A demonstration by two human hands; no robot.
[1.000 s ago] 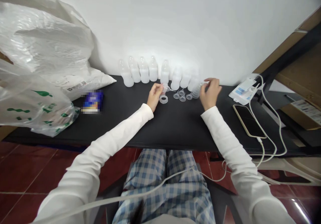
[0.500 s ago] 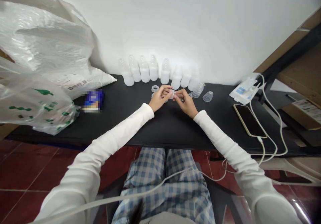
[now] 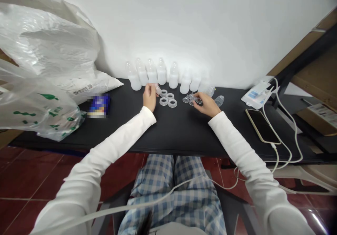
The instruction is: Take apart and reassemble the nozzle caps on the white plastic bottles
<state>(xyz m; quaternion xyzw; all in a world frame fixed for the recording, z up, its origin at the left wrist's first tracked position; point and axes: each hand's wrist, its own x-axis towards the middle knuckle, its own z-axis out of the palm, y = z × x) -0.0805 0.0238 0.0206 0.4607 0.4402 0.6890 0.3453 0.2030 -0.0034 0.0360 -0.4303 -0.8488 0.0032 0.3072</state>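
left hand (image 3: 150, 98) pinches clear piece (image 3: 158, 89) by 4 rings (image 3: 172, 106); right hand (image 3: 207, 105) at discs (image 3: 185, 99), grip can't be told.

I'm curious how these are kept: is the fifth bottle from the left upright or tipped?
Upright: the bottle stands with its base on the black table, its clear domed top pointing up.

The bench (image 3: 179, 136) is backed by a white wall (image 3: 184, 24). At the bench's left end, a white bag (image 3: 47, 41) and a clear bag (image 3: 39, 98) printed with green leaves are bunched, and a blue packet (image 3: 99, 105), partly pixelated, is laid just beside them. On the bench's right end, a phone (image 3: 263, 126) is plugged into a cable (image 3: 275, 151). Beneath the bench, red tiles (image 3: 26, 182) can be seen.
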